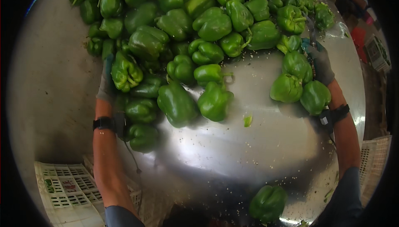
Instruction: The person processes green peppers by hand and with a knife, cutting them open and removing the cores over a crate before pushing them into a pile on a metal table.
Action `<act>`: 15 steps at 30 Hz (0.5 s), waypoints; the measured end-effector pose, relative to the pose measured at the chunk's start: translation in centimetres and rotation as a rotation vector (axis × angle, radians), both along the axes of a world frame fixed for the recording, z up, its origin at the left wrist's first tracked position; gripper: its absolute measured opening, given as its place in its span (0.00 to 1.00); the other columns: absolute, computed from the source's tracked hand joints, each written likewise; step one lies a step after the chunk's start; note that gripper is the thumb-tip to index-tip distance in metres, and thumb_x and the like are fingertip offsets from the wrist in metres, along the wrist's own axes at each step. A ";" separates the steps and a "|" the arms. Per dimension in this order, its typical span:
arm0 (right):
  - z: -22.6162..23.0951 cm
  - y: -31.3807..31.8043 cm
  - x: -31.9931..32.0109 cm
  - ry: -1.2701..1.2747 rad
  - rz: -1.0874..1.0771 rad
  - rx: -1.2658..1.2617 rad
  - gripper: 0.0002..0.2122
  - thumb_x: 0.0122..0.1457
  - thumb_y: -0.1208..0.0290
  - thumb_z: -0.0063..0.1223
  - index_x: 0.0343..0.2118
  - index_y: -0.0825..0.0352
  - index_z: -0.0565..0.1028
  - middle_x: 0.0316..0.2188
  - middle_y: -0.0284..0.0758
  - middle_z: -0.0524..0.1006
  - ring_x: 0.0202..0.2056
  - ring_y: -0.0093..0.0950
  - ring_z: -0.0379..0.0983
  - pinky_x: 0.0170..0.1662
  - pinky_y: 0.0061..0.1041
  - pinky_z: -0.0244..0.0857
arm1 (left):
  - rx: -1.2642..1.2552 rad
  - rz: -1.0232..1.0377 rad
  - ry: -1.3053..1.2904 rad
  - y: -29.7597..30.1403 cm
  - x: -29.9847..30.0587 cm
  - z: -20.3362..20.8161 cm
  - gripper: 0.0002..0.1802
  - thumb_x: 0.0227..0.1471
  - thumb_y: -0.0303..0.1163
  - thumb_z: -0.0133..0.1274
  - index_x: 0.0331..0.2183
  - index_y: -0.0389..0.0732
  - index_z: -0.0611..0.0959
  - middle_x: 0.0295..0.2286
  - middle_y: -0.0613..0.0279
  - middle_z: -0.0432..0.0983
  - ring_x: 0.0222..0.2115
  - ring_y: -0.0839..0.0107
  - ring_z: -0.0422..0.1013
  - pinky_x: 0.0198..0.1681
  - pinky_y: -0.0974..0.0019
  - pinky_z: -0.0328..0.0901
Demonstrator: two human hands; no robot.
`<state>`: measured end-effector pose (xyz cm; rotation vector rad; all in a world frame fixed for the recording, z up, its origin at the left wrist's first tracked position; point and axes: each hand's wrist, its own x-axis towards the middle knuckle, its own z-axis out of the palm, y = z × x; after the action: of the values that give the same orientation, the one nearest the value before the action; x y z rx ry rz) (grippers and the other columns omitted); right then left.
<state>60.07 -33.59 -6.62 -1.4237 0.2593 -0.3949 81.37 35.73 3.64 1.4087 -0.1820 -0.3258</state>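
Observation:
Green bell peppers (151,44) lie heaped over the far and left part of a metal table (232,143). At the heap's left side, my gloved left hand (107,79) reaches forward with fingers stretched out, against a knobbly bell pepper (124,72); some fingertips are hidden. On the right, my gloved right hand (322,62) is closed around a narrow dark tool (311,29) pointing away from me; its kind is unclear. Beside that hand sit several bell peppers, among them a smooth one (316,97) near the wrist and a pale-ended one (286,87).
One bell pepper (268,203) lies apart by the near edge. Pale seeds and a green scrap (248,121) are scattered on the metal. White plastic crates stand low at the left (68,185) and right (374,160). Another person's arm shows at the far right.

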 end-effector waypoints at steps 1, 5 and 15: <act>-0.4 0.0 0.4 -0.008 0.010 0.012 0.15 0.67 0.67 0.62 0.52 0.71 0.81 0.37 0.30 0.82 0.33 0.19 0.76 0.38 0.22 0.73 | 0.052 -0.021 -0.012 0.4 -0.7 0.3 0.36 0.71 0.61 0.52 0.62 0.41 0.80 0.53 0.55 0.82 0.53 0.61 0.79 0.59 0.55 0.74; 0.6 -1.7 -1.8 0.068 -0.040 -0.033 0.15 0.68 0.67 0.62 0.52 0.69 0.81 0.31 0.27 0.78 0.28 0.16 0.72 0.32 0.19 0.67 | 0.150 0.074 -0.076 -5.1 -4.7 0.2 0.32 0.74 0.55 0.49 0.63 0.39 0.79 0.54 0.58 0.82 0.54 0.64 0.78 0.61 0.57 0.72; 0.1 -0.3 -0.7 -0.059 -0.357 0.036 0.11 0.70 0.60 0.63 0.46 0.62 0.82 0.30 0.25 0.80 0.27 0.16 0.75 0.31 0.21 0.70 | 1.046 0.393 -0.584 -4.8 0.5 -0.6 0.37 0.77 0.54 0.45 0.67 0.30 0.76 0.64 0.48 0.76 0.64 0.57 0.71 0.67 0.59 0.64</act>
<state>59.36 -33.88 -6.55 -1.3286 0.4726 -0.7189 81.84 30.89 3.04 2.5068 -0.2124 0.4046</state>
